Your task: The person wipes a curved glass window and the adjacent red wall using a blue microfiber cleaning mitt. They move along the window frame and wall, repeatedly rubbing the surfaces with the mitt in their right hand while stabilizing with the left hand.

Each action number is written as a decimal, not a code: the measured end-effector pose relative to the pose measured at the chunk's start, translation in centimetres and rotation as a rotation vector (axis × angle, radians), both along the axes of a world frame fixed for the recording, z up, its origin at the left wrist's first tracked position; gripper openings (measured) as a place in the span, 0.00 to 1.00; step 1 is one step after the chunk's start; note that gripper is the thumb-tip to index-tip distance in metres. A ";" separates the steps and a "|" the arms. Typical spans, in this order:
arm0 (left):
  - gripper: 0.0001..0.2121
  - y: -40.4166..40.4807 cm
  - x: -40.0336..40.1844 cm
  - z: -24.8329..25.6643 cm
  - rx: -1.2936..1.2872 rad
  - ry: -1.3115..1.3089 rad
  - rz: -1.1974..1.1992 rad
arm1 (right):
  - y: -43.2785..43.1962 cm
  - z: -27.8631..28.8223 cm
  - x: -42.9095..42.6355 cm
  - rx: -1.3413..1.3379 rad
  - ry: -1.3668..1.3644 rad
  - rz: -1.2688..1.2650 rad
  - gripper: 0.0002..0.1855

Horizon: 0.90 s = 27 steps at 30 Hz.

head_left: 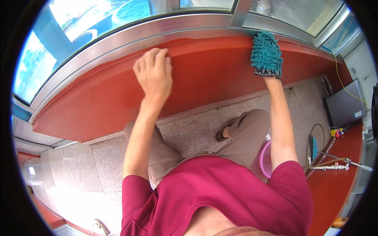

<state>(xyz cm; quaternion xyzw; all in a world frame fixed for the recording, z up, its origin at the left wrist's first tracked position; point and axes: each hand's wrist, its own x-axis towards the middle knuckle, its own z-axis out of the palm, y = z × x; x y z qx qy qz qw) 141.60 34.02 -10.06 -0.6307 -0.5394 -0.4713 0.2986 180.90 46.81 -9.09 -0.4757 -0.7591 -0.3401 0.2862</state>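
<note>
My left hand [155,72] rests bare on the top edge of the red wall ledge [212,47], its fingers bent over the edge and nothing seen in them. On my right hand [266,56] is a teal microfiber chenille wash mitt [265,50] with a grey cuff that bears writing. The mitt lies against the red ledge and reaches the lower rail of the metal window frame [206,25]. It covers the fingers, so their pose is hidden.
A pink basin [266,159] stands on the tiled floor [112,165] by my right leg. Further right are a grey panel-like box [344,103], a yellow cord [339,73], white pipe fittings [333,167], a hose and a blue-headed tool [313,147]. Window glass [133,11] runs above the ledge.
</note>
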 end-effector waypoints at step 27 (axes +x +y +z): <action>0.08 -5.0 8.9 0.7 -0.168 -0.069 -0.579 | -4.6 -2.0 -7.0 -0.167 0.073 0.179 0.26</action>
